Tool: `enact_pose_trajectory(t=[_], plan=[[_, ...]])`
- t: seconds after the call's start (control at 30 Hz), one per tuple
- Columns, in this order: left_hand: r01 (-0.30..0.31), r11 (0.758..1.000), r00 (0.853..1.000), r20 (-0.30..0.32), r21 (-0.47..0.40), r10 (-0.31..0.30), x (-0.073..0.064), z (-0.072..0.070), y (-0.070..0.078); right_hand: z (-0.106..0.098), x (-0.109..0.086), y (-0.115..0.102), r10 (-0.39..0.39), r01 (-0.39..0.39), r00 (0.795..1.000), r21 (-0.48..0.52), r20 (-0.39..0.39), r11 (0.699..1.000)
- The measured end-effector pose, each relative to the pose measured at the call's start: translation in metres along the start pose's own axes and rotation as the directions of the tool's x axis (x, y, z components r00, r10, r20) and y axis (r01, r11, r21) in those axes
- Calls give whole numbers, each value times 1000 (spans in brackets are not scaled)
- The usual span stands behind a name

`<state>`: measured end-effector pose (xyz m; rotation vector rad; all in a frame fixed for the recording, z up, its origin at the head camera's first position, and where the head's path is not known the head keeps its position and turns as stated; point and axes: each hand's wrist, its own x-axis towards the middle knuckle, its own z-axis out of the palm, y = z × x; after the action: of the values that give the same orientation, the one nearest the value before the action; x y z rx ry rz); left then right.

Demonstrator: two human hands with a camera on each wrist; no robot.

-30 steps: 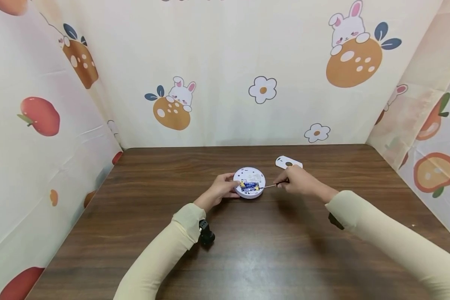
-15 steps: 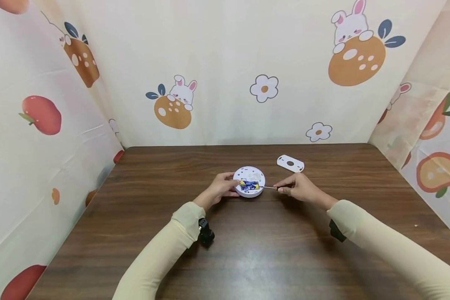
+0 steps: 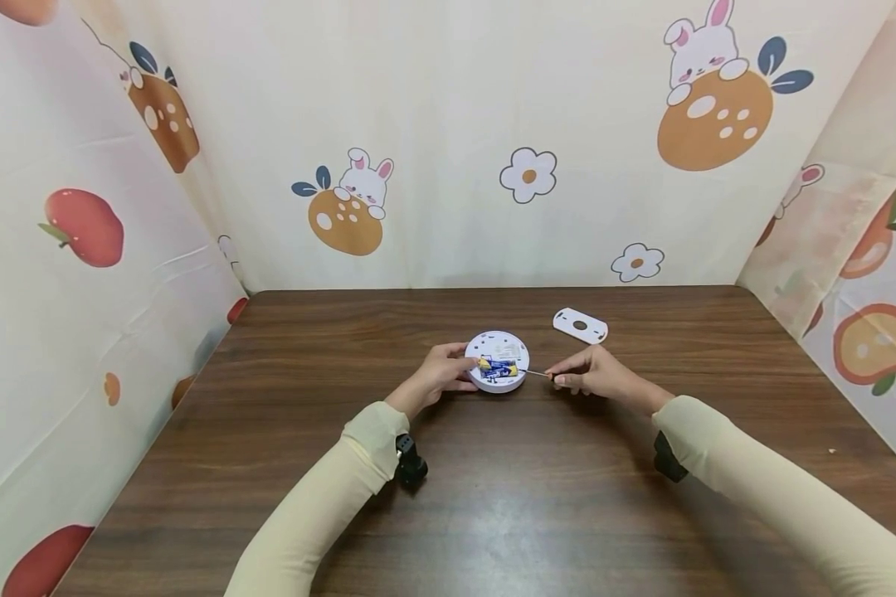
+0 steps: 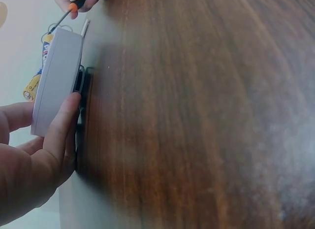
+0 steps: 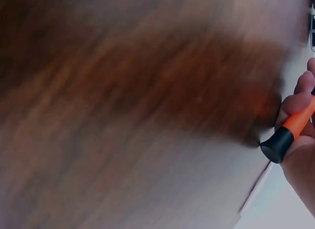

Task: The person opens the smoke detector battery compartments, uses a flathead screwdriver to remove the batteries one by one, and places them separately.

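A white round device [image 3: 500,341] with blue-and-yellow batteries [image 3: 502,370] in its upper face is near the table's middle. My left hand [image 3: 439,375] grips its left edge, thumb on top and fingers at the side and below. In the left wrist view, one battery [image 4: 32,86] sticks up at a tilt from the device [image 4: 58,81]. My right hand [image 3: 597,373] holds a screwdriver [image 5: 298,121] with an orange-and-black handle. Its thin shaft [image 3: 538,374] reaches the device's right edge by a battery's end; the exact contact of the tip is too small to tell.
A white oblong plate [image 3: 580,326] with a round hole lies on the brown wooden table [image 3: 328,332], behind my right hand. Printed curtains [image 3: 448,124] stand at the back and both sides.
My right hand has shifted slightly right and down with the screwdriver, so the oblong plate shows whole. The left hand keeps its grip on the device in the same place.
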<state>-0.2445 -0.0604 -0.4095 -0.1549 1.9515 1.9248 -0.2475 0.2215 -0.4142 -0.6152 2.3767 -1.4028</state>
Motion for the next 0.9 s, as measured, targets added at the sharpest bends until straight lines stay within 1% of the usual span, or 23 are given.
enact_pose_trajectory(t=[0.13, 0.33, 0.5, 0.67, 0.83, 0.9], plan=[[2, 1000, 1000, 0, -8, -2, 0, 0, 0, -2, 1, 0, 6, -7, 1000, 41, 23, 999], [-1, 1000, 1000, 3, -14, 1, 0, 1, 0, -4, 1, 0, 23, -25, 999, 77, 27, 997], [-2, 1000, 1000, 1, -20, 2, 0, 1, -1, -7, 0, 0, 23, -24, 999, 40, 34, 999], [13, 1000, 1000, -4, -24, -13, 0, 1, -2, -14, -2, -6, 28, -28, 999, -14, 28, 1000], [24, 1000, 1000, -6, -17, -24, 0, 0, -2, -23, -2, -15, 47, -47, 999, 1, 1, 999], [27, 999, 1000, -8, -18, -28, -1, 0, -2, -26, -1, -19, 46, -46, 999, -11, -17, 999]])
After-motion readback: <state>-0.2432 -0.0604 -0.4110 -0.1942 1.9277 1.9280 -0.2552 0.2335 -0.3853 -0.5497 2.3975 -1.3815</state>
